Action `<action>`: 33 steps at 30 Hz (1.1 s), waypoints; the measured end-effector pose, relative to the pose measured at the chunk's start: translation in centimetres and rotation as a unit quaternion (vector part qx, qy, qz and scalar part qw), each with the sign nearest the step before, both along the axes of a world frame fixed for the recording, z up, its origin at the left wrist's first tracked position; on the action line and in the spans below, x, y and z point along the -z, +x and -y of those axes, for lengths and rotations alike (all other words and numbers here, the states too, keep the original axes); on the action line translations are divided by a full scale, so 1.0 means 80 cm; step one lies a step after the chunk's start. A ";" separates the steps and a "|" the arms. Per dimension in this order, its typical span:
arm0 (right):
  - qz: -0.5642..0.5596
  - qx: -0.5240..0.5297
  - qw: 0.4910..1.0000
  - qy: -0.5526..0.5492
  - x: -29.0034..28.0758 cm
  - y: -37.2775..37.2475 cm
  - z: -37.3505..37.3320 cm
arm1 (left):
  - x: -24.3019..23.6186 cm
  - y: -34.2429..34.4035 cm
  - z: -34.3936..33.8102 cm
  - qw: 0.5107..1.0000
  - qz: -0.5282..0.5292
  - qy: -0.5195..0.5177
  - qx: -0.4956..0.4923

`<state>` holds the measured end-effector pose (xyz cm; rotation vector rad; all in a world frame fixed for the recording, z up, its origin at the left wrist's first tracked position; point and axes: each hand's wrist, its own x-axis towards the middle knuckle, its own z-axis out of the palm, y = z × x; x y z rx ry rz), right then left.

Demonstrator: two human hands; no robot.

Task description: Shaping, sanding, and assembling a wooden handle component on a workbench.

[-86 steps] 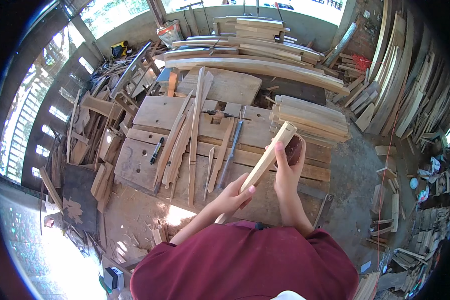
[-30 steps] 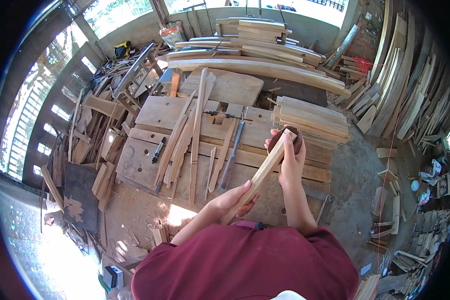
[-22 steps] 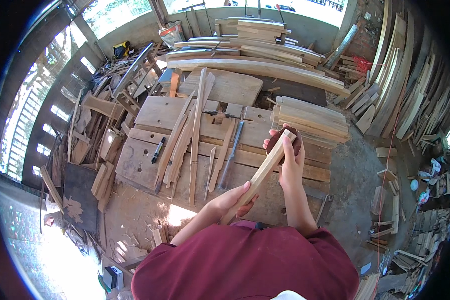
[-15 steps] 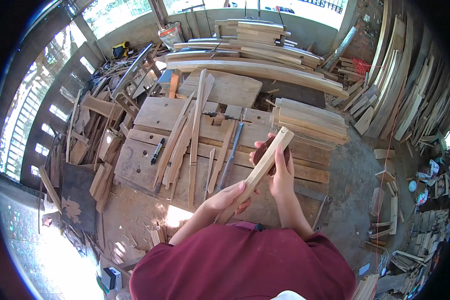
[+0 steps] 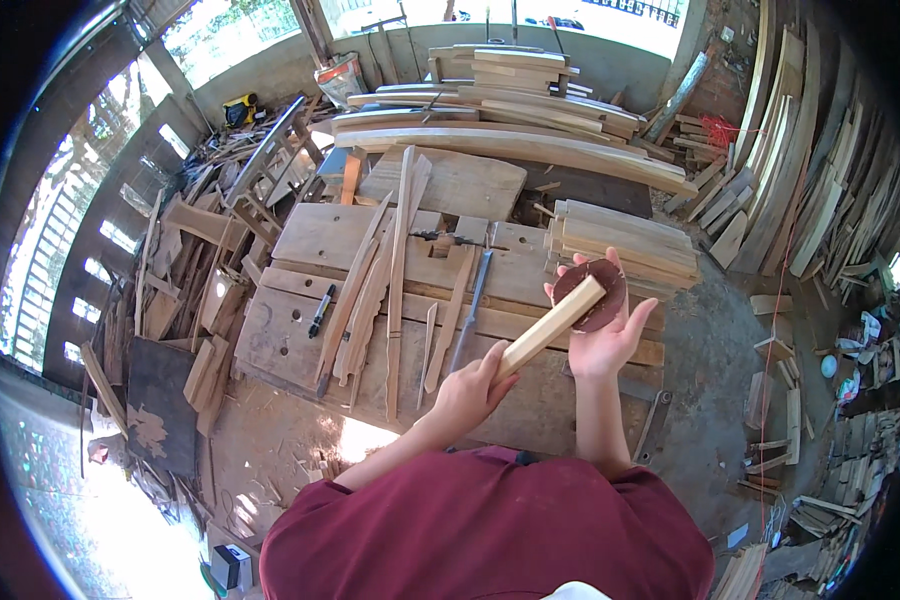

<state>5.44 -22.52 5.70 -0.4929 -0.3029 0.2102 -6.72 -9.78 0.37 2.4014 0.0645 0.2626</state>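
My left hand is closed round the lower part of a pale, squared wooden stick. The stick slants up and to the right, its far end over a round reddish-brown sanding disc. That disc rests on the upturned palm of my right hand, whose fingers and thumb are stretched apart. Beneath the hands is a wooden workbench. Long thin wood strips and a blue-grey metal bar lie on it, left of my hands. A dark marker-like tool lies farther left.
Stacked boards sit at the bench's right end. Long planks are piled behind it. More planks lean along the right side. Scrap wood crowds the left, and small offcuts lie on the floor.
My right hand has unwrapped from the stick and turned palm up, with the disc now lying flat on it. The stick has tilted lower and shifted right; my left hand has moved up.
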 end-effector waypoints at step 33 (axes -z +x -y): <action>0.007 -0.073 0.997 0.026 0.011 0.012 0.008 | -0.019 -0.002 -0.016 0.918 -0.141 -0.349 0.127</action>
